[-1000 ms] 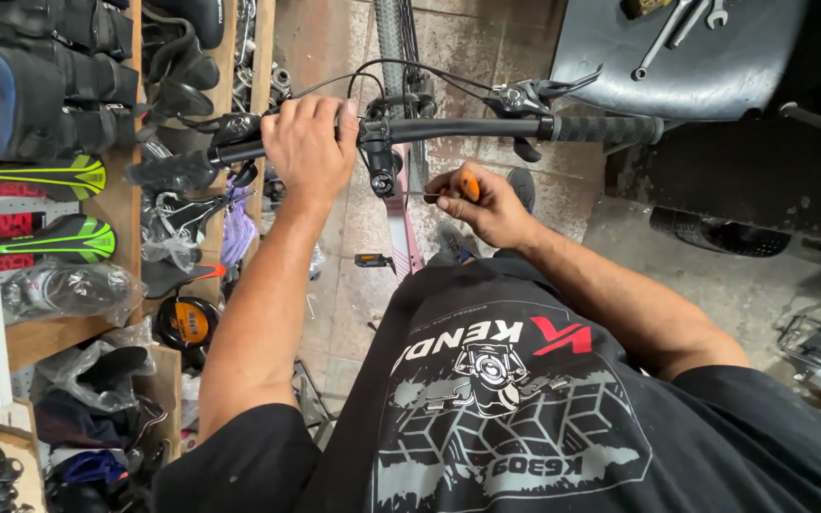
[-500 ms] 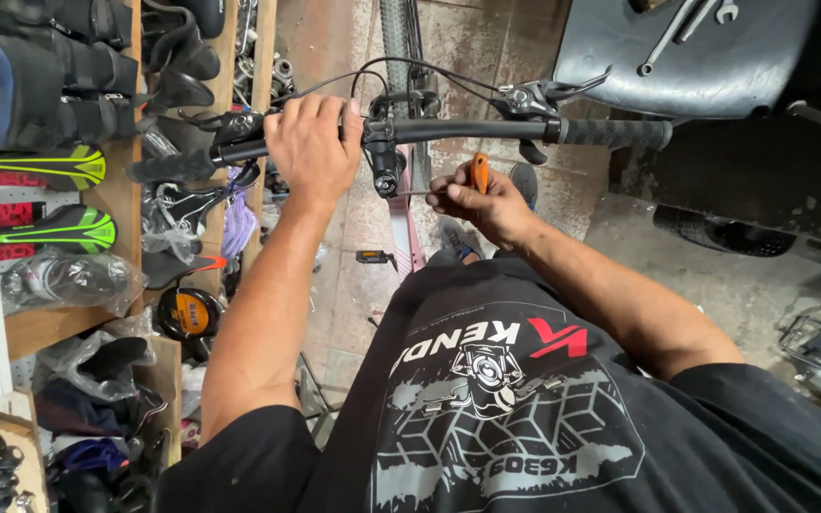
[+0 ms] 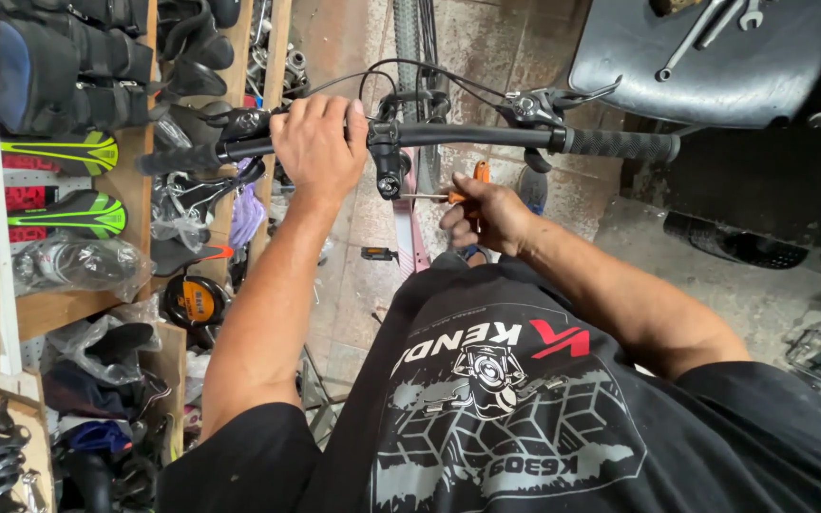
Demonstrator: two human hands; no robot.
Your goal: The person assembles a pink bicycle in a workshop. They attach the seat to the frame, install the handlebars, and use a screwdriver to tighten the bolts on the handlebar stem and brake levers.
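Your left hand (image 3: 318, 142) sits on the handlebar (image 3: 486, 136), left of the stem clamp (image 3: 385, 157). Your right hand (image 3: 480, 214) is below the bar, just right of the clamp, with the screwdriver (image 3: 441, 195) reaching left to touch it. The brake lever (image 3: 563, 98) sits on the bar further right. Shelves (image 3: 78, 304) with bicycle saddles (image 3: 68, 214) stand to your left; a tray (image 3: 715, 66) carrying wrenches (image 3: 705, 28) is at upper right.
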